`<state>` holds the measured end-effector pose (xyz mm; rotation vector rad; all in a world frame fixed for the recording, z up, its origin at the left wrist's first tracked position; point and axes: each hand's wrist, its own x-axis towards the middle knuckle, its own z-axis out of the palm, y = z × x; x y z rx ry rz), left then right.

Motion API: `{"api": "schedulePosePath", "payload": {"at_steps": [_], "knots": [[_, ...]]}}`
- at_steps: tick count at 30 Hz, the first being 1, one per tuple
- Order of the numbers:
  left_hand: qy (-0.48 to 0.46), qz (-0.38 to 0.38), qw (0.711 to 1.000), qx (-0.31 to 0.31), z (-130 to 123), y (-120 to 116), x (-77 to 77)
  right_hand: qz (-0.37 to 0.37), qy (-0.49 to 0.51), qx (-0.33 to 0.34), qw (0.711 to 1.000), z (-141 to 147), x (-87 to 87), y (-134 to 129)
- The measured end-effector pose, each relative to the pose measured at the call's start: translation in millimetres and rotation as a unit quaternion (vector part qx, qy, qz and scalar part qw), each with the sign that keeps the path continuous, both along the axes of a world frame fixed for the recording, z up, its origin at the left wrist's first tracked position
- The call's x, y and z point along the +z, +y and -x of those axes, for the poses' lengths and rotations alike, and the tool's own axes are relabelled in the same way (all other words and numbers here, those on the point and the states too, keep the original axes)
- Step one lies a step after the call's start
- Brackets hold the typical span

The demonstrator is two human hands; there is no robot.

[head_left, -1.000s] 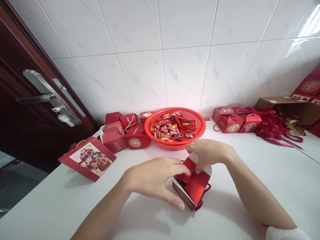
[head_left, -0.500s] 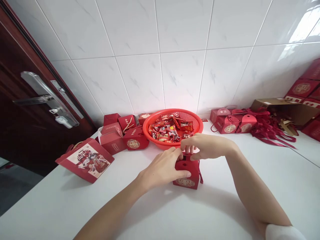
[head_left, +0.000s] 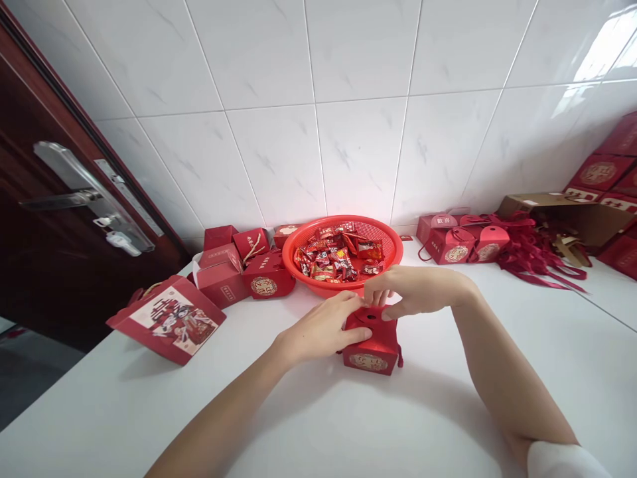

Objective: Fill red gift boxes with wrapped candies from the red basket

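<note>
A small red candy box with a gold emblem on its front stands upright on the white table. My left hand grips its left side, the thumb lying across the front top flap near a round hole. My right hand is curled over the top from behind, its fingers and thumb closed at the rear flap edge. What those fingertips pinch is partly hidden. A dark red cord tassel hangs at the box's right side. Right behind the hands, a red plastic basket holds many wrapped candies.
Several red boxes and a larger picture box stand at left, near a dark door. On the right lie more boxes, a heap of red ribbons and an open cardboard carton. A tiled wall rises behind.
The front top flap has folded down flatter over the box under my left thumb, and the dark gap at the top is gone. My right hand has shifted slightly right.
</note>
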<state>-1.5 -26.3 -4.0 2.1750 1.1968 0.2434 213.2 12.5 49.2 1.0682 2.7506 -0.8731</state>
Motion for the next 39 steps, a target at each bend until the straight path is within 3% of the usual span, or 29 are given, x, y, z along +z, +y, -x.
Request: {"api": "schedulePosePath", "payload": {"at_steps": [5,7,14,20,24,29,39], "knots": [[0.019,0.016,0.999,0.036,2.9,7.0,-5.2,-0.035,0.024,-0.056,0.998,-18.7,6.1,1.8],[0.028,0.018,0.999,0.034,2.8,7.2,-3.8,-0.015,0.014,-0.07,0.997,-26.4,3.0,5.5],[0.062,0.029,0.997,0.04,1.3,4.0,0.2,0.167,0.056,0.04,0.984,-41.4,-37.4,30.6],[0.06,0.05,0.996,0.043,0.8,3.7,0.3,0.203,0.084,0.029,0.975,-38.1,-64.7,39.4],[0.058,0.052,0.996,0.047,0.1,3.2,1.4,0.247,0.122,0.025,0.961,-39.7,-70.5,40.3],[0.055,0.044,0.997,0.044,-1.2,2.7,2.7,0.282,0.165,-0.03,0.945,-44.6,-76.5,40.5],[0.04,0.032,0.997,0.065,-1.4,1.7,-1.3,0.335,0.313,-0.083,0.885,-43.8,-70.7,37.2]]}}
